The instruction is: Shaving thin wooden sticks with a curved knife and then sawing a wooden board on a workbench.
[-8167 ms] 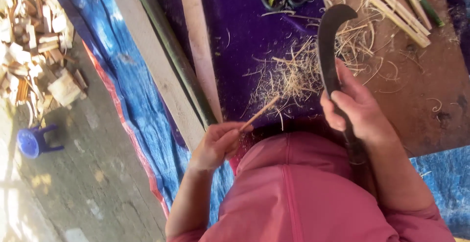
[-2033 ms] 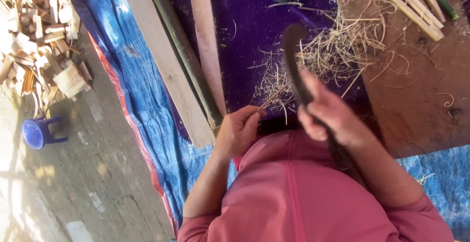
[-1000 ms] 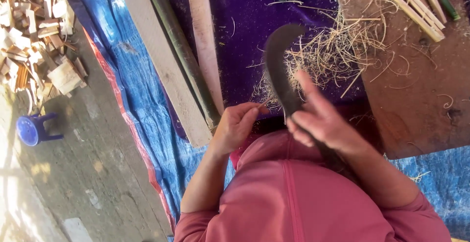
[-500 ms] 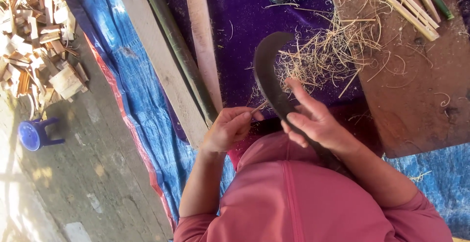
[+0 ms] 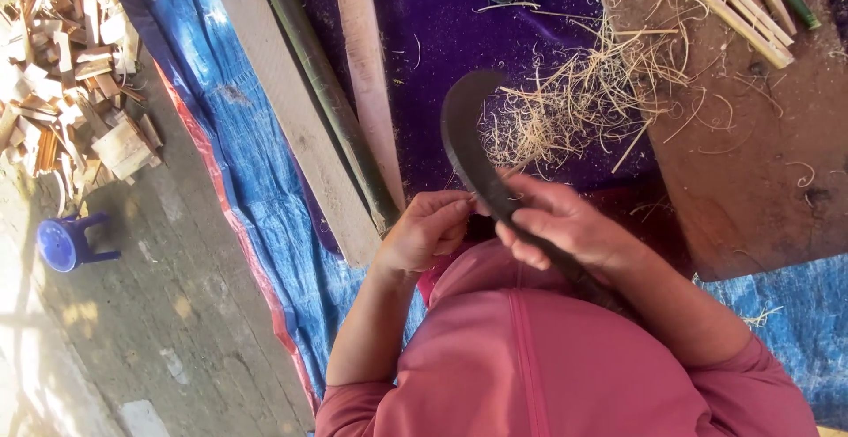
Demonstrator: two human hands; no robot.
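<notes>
Right hand (image 5: 565, 225): grip closed around a dark curved blade (image 5: 468, 150), whose handle end is hidden behind hand and forearm. Left hand (image 5: 428, 234): fingers pinched together just beside the blade; what they hold is too thin to make out. Both sit over the purple cloth (image 5: 433, 39), above the pink-shirted lap. Pale shavings (image 5: 583, 92) lie across the cloth's right edge onto the brown board (image 5: 760, 163). Split sticks (image 5: 738, 0) at the board's top, cut off by the frame. Blue stool (image 5: 66, 243) on the floor, far left.

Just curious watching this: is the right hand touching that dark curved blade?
Touching. The head view shows the right hand wrapped around the curved blade.
</notes>
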